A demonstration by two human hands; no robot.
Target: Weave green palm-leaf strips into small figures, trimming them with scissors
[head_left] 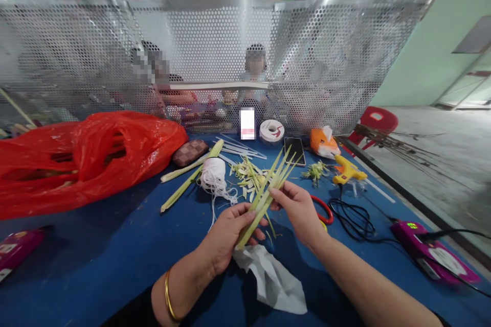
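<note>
Between my two hands is a bundle of pale green leaf strips (264, 200), slanting up to the right with its pointed tips fanned apart. My left hand (238, 225) is closed around the lower part of it. Higher up, my right hand (293, 207) pinches the strips between thumb and fingers. Just below lies a crumpled white tissue (272, 281). Leaf scraps (251, 173) are scattered behind the bundle. To the left are a ball of white string (214, 173) and some uncut green stalks (184, 189).
A red plastic bag (95, 158) fills the left side. At the right are a yellow glue gun (348, 169), its black cable, a purple power box (433, 250) and red-handled scissors (322, 208). A phone (294, 151) and ribbon roll (272, 131) lie before a perforated metal screen (215, 36), people behind it.
</note>
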